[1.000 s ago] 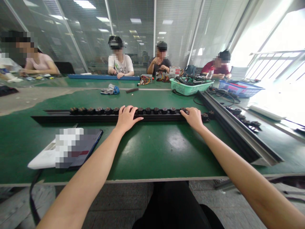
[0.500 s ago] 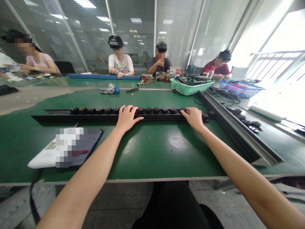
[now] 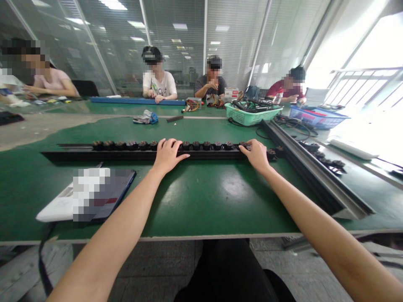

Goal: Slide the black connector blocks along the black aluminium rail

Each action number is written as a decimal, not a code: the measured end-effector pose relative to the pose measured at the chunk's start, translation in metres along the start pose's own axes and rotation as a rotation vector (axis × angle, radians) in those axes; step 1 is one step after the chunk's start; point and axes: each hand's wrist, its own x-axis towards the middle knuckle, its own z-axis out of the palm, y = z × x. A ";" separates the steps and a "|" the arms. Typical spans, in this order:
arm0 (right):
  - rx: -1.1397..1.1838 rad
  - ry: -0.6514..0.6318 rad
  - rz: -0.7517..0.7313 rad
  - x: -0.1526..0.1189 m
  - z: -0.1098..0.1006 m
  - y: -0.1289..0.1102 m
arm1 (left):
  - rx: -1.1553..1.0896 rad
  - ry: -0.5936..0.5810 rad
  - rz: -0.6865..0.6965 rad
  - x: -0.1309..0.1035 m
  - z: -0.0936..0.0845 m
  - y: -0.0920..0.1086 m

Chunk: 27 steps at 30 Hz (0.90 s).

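Note:
A long black metal rail (image 3: pixel 217 155) lies crosswise on the green table, with a row of small round black parts with prongs (image 3: pixel 207 145) along its top. My left hand (image 3: pixel 167 157) holds the rail near its middle, its fingers over the far side and its thumb on the near side. Farther along, close to the rail's right end, my right hand (image 3: pixel 257 155) grips it in the same manner. The fingertips of both hands are partly hidden behind the rail and the round parts.
A second black and silver rail (image 3: pixel 327 180) slants along the right, with more round parts (image 3: pixel 330 161) beyond it. At front left lie a white device (image 3: pixel 55 212) and a dark flat device (image 3: pixel 124 186). A green basket (image 3: pixel 252 117) of cables stands behind. Several people sit opposite.

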 end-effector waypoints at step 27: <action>-0.072 -0.021 -0.034 -0.004 -0.009 -0.006 | -0.013 -0.005 -0.007 0.000 -0.001 0.000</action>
